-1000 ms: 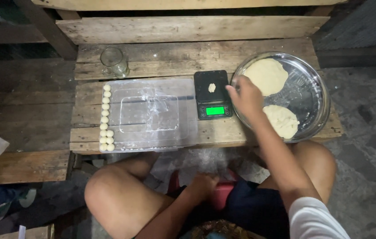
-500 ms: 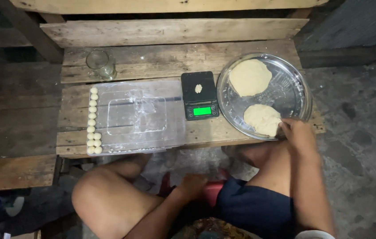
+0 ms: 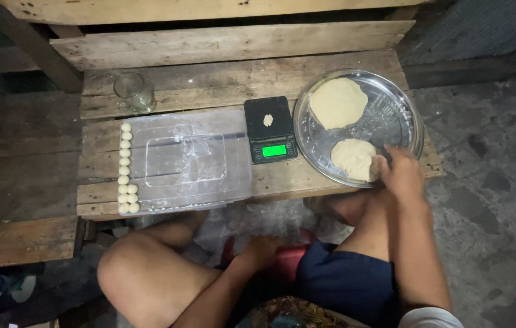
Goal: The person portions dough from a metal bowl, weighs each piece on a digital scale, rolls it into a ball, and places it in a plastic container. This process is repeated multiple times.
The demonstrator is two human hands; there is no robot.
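The right hand (image 3: 401, 176) now rests at the near right rim of the tray (image 3: 405, 106), fingers curled against the near dough (image 3: 354, 159). A second ago it was at the tray's far left edge, beside the far dough (image 3: 338, 102); half a second ago it had already dropped to the near rim. It has therefore moved from one dough mass to the other. Whether it has pinched off a piece cannot be told.

The left hand (image 3: 262, 249) stays low in the lap, loosely closed over clear plastic; what it holds, if anything, is unclear.

The scale (image 3: 270, 129), on the counter (image 3: 227, 85) left of the tray, carries one small piece (image 3: 268, 119), unchanged. The balls (image 3: 126, 170) line the left edge of the clear lid (image 3: 188, 161), their count unchanged. A glass (image 3: 133, 92) stands far left.

Judgement: portioning goes on, now drawing from the near dough.
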